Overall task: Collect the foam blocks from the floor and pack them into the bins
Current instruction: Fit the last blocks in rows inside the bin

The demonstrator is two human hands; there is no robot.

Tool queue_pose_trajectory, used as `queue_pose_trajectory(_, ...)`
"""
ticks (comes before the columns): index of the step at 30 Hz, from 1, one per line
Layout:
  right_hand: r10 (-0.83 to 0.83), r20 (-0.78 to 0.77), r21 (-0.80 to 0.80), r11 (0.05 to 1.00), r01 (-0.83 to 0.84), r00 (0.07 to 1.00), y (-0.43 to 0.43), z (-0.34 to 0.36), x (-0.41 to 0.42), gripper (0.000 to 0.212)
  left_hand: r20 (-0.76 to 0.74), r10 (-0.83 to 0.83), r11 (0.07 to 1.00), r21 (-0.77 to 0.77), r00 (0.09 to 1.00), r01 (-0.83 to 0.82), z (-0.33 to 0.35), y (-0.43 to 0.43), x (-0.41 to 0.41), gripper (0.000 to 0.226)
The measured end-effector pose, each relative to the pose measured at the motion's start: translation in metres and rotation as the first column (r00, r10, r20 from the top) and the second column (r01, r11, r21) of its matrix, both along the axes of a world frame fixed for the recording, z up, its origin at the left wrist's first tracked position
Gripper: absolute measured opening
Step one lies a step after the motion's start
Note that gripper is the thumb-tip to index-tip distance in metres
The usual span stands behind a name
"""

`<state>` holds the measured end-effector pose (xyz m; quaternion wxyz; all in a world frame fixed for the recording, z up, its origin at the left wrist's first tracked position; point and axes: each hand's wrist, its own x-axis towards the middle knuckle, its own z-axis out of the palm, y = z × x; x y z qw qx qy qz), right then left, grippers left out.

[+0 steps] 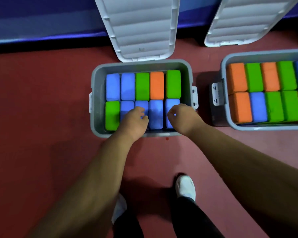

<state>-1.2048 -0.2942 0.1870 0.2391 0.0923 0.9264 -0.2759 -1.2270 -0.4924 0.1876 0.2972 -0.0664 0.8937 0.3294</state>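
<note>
Grey plastic bin (97, 78) on the floor (41, 100), packed with ten foam blocks (156, 85) in two rows. Left hand (136, 121) and right hand (183, 117), apart, curl over near-row blue blocks (156, 114); whether they grip cannot be told.

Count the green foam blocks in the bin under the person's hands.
3. Far row: third block and fifth block from the left. Near row: leftmost block. Any lower layers are hidden.
</note>
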Motion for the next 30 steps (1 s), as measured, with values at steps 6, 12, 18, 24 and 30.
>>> queue_pose_trajectory(6, -0.028, -0.035, 0.011, 1.000, 0.028, 0.999, 0.016, 0.080, -0.087, 0.031, -0.046, -0.004, 0.999, 0.042, 0.999, 0.006, 0.071, -0.002, -0.065, 0.029)
queue_pose_trajectory(12, 0.016, -0.024, 0.066, 0.998, -0.014, 1.000, -0.009, 0.093, -0.164, 0.030, -0.072, 0.018, 0.999, 0.040, 0.997, -0.016, 0.069, -0.022, -0.133, 0.026)
queue_pose_trajectory(18, -0.010, -0.036, 0.078, 0.997, 0.013, 0.999, -0.044, 0.090, -0.241, 0.030, -0.089, -0.019, 0.999, 0.043, 0.996, 0.023, 0.059, -0.050, -0.213, 0.018)
queue_pose_trajectory(24, -0.042, -0.141, 0.101, 0.993, 0.057, 0.989, -0.069, 0.114, -0.328, 0.029, -0.123, -0.085, 0.995, 0.032, 0.989, 0.089, 0.089, -0.078, -0.310, 0.024)
queue_pose_trajectory(30, -0.007, -0.255, 0.105, 0.994, 0.035, 0.967, -0.089, 0.113, -0.428, 0.037, -0.174, 0.037, 0.994, 0.109, 0.984, -0.018, 0.104, -0.086, -0.385, 0.025)
